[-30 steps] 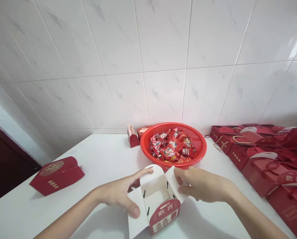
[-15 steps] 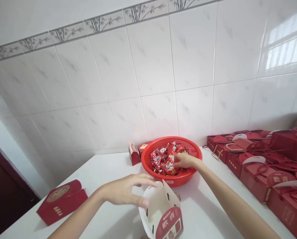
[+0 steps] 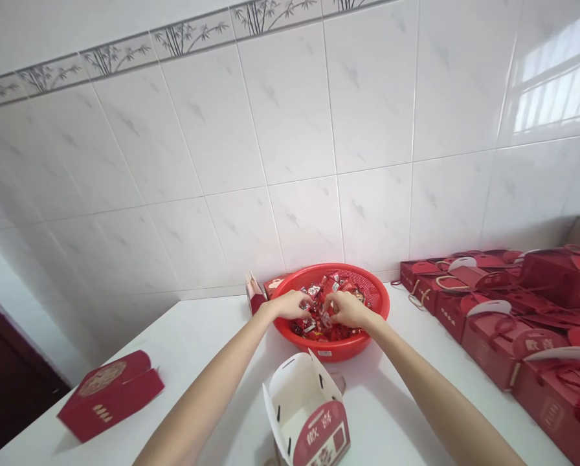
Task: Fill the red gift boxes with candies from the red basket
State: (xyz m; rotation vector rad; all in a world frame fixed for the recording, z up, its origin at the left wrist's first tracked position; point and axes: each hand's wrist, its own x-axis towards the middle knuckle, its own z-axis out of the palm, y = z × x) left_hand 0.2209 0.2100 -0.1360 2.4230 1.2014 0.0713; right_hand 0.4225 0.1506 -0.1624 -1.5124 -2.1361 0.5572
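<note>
Wrapped candies (image 3: 314,329) heaped in red basket (image 3: 329,353) near tiled wall. Person's left hand (image 3: 292,305) over candies, fingers loosely bent, part-open; whether any candy is gripped, cannot tell. Right hand (image 3: 347,309) just beside it, fingers curled down among candies; closure and hold hidden by fingers. Open box (image 3: 322,428) in front of basket, flaps up, untouched. Red box (image 3: 111,395) well apart at left.

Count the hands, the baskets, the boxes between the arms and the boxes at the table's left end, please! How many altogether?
Hands: 2, left hand and right hand
Basket: 1, red basket
Between the arms: 1, open box
Left end: 1, dark red box
Total: 5
</note>
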